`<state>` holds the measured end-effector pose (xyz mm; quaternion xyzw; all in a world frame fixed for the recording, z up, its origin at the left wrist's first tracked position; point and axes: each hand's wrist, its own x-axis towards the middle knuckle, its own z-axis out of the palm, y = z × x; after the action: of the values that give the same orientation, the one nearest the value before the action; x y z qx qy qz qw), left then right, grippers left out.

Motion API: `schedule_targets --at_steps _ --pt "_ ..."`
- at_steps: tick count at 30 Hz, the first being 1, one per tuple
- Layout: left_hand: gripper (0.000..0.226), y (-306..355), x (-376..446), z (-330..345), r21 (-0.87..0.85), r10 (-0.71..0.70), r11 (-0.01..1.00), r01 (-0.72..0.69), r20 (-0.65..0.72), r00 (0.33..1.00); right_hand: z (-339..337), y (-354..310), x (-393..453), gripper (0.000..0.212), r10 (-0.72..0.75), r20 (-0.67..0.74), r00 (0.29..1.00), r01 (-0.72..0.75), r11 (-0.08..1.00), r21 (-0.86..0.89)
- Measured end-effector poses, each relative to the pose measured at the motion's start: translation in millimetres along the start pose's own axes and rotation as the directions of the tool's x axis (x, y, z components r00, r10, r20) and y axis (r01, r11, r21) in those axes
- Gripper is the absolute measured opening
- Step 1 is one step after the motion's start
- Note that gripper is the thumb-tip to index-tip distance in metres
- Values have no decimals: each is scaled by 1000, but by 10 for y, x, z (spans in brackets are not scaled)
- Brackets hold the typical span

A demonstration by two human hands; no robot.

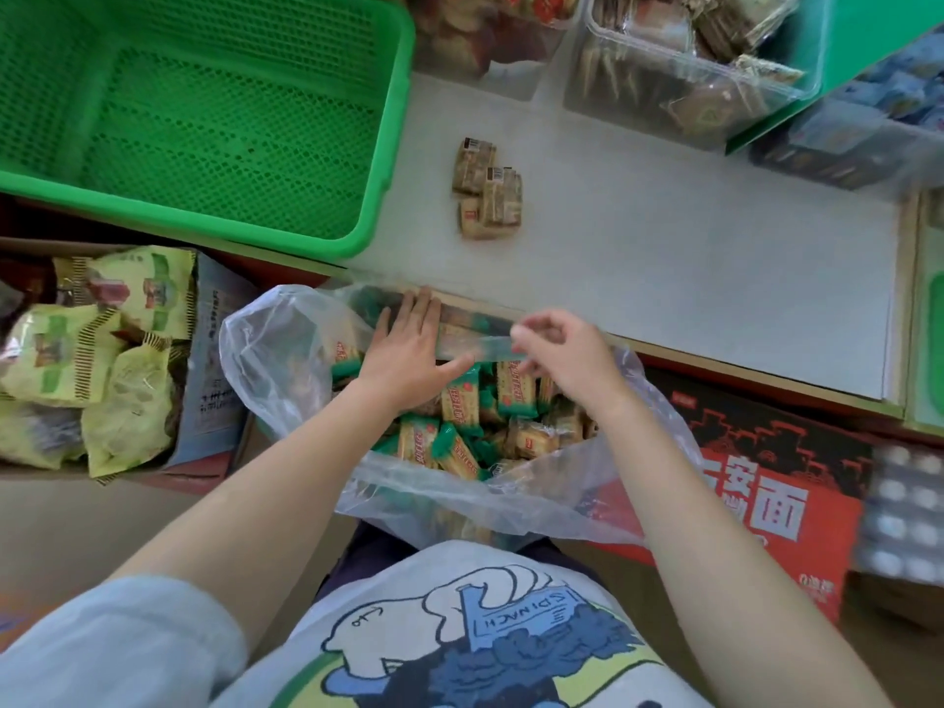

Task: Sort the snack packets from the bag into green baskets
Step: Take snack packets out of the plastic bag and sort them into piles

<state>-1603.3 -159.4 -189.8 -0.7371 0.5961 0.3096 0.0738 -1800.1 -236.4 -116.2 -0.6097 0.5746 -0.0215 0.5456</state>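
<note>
A clear plastic bag (286, 350) sits open in front of me, filled with several small green-and-orange snack packets (462, 401). My left hand (408, 344) lies flat with straight fingers over the packets at the bag's far side. My right hand (557, 350) pinches the bag's far rim between thumb and fingers. An empty green basket (388, 161) stands on the white shelf at the upper left. A small pile of brown snack packets (488, 189) lies on the white shelf (689, 258) beyond the bag.
Clear bins of wrapped snacks (664, 69) line the shelf's back edge. A cardboard box with yellow-green packets (92, 360) stands at the left. A red printed carton (756, 493) lies at the right beside a blister tray (904, 518).
</note>
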Motion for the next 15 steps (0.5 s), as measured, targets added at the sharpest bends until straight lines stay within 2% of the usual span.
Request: schedule_targets --at_steps 2,6,9,12,15 --pt "95 -18 -13 30 14 9 1000 -9 -15 1000 50 323 -218 14 48 43 998 -42 991 -129" --pt "95 21 -45 127 82 97 993 -89 -106 990 155 911 -402 21 106 21 994 -91 927 -365" --pt "94 170 -12 168 108 161 983 -151 -99 982 216 1099 -386 32 71 -22 997 -73 913 -402" --pt "91 276 15 191 88 138 987 -134 -40 990 280 1169 -307 44 107 -30 994 -109 896 -430" --pt "88 302 0 201 50 112 993 -110 -35 993 267 1153 -302 40 170 -26 985 -165 895 -415"
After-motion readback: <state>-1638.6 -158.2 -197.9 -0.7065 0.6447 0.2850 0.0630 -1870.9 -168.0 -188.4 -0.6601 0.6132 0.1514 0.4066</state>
